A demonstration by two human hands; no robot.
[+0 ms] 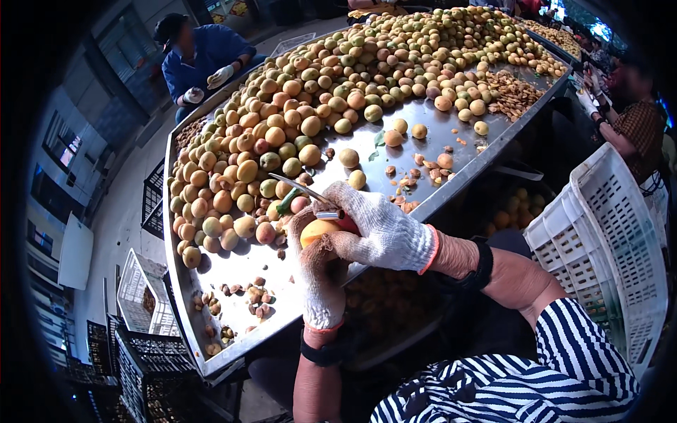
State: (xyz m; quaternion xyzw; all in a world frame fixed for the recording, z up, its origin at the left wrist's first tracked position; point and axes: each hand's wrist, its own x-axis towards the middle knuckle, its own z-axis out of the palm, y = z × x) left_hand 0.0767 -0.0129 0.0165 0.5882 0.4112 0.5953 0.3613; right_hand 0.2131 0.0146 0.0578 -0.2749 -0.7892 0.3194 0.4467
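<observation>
My left hand [319, 271], in a white glove stained brown at the fingers, is closed round a yellow-orange apricot [315, 231]. My right hand [386, 229], in a similar glove with an orange cuff edge, grips a knife [302, 186] with a thin curved blade and metal collar. The blade points up and left, and the collar sits just above the fruit. Whether the edge touches the fruit I cannot tell. Both hands meet over the near edge of a metal table [374, 271]. Fingers hide part of the apricot and most of the knife's handle.
A big heap of apricots [296, 106] covers the table's far side. Pits and scraps [254, 296] lie at its near left corner. White plastic crates [599, 233] stand at right, black crates [151, 374] at lower left. A gloved person [211, 60] works across the table.
</observation>
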